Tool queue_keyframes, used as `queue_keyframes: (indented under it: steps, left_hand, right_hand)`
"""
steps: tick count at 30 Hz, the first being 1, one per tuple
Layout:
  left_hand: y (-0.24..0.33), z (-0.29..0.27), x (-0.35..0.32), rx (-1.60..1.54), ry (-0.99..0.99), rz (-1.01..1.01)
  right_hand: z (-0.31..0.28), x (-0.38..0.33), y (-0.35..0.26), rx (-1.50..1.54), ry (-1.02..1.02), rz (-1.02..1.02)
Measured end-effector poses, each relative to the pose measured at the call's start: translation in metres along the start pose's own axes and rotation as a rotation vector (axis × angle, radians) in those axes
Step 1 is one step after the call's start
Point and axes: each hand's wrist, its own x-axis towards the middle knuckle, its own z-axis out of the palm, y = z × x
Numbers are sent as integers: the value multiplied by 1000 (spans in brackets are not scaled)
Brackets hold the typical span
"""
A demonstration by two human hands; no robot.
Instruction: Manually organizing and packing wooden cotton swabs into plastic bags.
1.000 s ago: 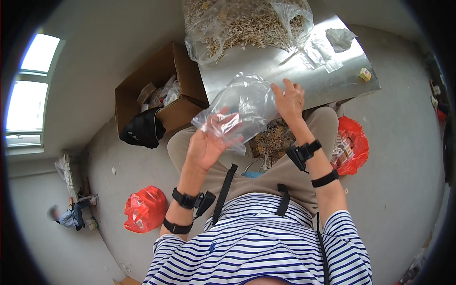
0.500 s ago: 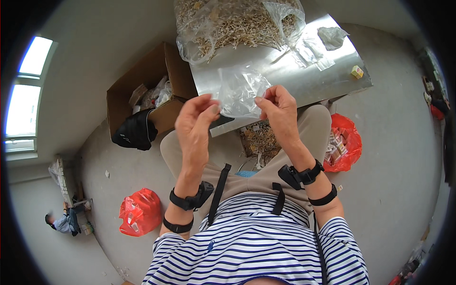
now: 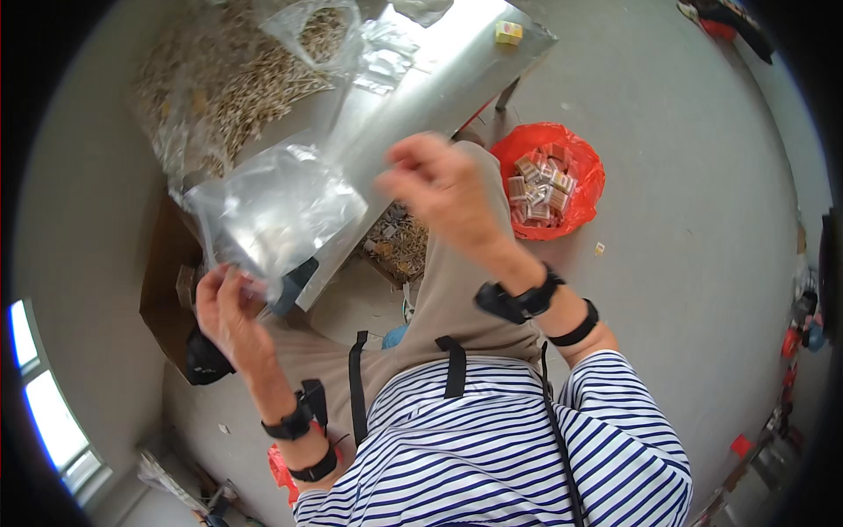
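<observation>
A bare grey concrete floor (image 3: pixel 685 176) spreads beneath a shiny metal counter (image 3: pixel 439 88). Daylight enters through a window (image 3: pixel 44 413) at lower left. A red bag (image 3: pixel 553 180) of small boxes and a brown cardboard box (image 3: pixel 167 272) sit on the floor.

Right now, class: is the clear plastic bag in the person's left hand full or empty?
Apparently empty: the clear plastic bag, pinched by the left hand, hangs limp and see-through.
</observation>
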Motion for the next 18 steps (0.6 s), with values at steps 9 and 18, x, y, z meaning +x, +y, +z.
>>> queue_keyframes:
  steps: [9,18]
  left_hand:
    - [33,23,16,48,56,-9]
    - [45,23,39,61,194,-216]
  right_hand:
    - [-193,-28,333,-891,243,600]
    - [-196,26,464,-1254,210,584]
